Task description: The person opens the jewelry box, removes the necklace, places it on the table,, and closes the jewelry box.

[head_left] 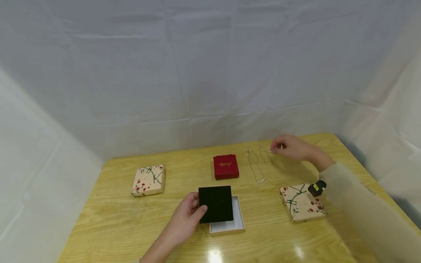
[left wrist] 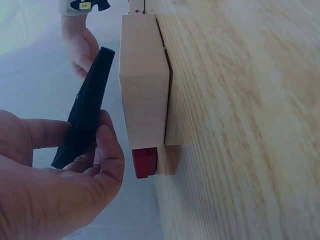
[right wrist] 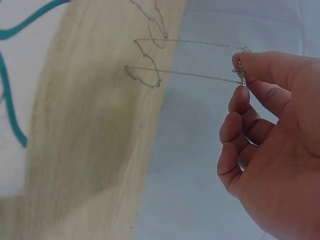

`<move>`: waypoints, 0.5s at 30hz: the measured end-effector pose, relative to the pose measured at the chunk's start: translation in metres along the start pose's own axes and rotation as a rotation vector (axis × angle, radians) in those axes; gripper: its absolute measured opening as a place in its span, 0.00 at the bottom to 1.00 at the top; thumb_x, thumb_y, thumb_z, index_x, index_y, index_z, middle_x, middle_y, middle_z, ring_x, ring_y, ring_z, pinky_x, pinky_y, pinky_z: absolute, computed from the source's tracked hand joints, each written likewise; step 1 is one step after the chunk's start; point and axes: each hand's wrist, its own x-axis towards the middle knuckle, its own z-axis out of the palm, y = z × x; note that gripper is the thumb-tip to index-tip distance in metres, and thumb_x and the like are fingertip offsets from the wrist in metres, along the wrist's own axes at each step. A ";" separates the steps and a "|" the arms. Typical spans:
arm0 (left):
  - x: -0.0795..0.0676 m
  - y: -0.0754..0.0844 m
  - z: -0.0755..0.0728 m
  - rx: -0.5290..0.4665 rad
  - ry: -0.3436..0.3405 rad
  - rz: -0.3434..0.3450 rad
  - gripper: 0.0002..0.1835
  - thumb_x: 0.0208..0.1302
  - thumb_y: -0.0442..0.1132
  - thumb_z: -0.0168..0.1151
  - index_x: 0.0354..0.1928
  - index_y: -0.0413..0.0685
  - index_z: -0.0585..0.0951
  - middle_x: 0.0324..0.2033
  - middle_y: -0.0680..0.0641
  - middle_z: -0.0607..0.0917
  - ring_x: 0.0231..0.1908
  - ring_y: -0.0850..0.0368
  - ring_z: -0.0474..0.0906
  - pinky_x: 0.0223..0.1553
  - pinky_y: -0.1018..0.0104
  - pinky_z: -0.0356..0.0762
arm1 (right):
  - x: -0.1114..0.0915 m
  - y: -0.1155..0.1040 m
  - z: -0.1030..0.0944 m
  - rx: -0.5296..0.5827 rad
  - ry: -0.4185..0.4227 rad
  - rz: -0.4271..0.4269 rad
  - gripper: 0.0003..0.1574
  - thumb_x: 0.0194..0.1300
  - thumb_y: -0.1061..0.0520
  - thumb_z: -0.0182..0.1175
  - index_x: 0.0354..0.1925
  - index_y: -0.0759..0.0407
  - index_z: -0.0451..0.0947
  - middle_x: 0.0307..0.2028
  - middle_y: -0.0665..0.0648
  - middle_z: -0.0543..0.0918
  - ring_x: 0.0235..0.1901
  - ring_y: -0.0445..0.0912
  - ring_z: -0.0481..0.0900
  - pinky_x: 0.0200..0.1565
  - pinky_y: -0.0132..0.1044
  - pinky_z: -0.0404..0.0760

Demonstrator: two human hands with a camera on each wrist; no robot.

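Note:
My left hand (head_left: 188, 218) grips a black square foam pad (head_left: 215, 204) by its left edge, thumb on top and fingers beneath. The pad is tilted in the air above an open box base (head_left: 227, 231) with a white inside, covering part of it. At the back right, my right hand (head_left: 289, 147) pinches one end of a thin silver chain (right wrist: 202, 76) between thumb and index finger. Two strands run from the fingertips down to the table, where the rest of the chain lies. Beside it lies a silver necklace (head_left: 260, 180) with small beads at its front end.
A small red box (head_left: 226, 167) stands at the middle back. One flower-patterned box lid (head_left: 302, 203) lies at the right under the right forearm, and a similar flower-patterned box (head_left: 149, 180) at the left. White cloth (head_left: 197, 73) hangs behind the wooden table (head_left: 108, 219).

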 end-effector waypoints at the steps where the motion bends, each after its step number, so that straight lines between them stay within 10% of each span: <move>1: 0.000 0.000 0.000 -0.001 0.001 0.000 0.22 0.82 0.36 0.54 0.68 0.30 0.68 0.56 0.39 0.86 0.56 0.46 0.83 0.58 0.55 0.83 | 0.000 0.001 0.001 -0.004 -0.007 0.002 0.07 0.80 0.61 0.58 0.46 0.58 0.84 0.44 0.55 0.83 0.38 0.49 0.74 0.40 0.45 0.76; 15: 0.000 0.000 0.000 -0.008 -0.004 0.008 0.21 0.82 0.36 0.54 0.68 0.30 0.68 0.56 0.39 0.86 0.56 0.46 0.84 0.57 0.58 0.83 | -0.005 0.009 0.019 -0.009 -0.151 0.006 0.10 0.80 0.59 0.59 0.48 0.61 0.85 0.42 0.57 0.86 0.37 0.47 0.77 0.40 0.44 0.78</move>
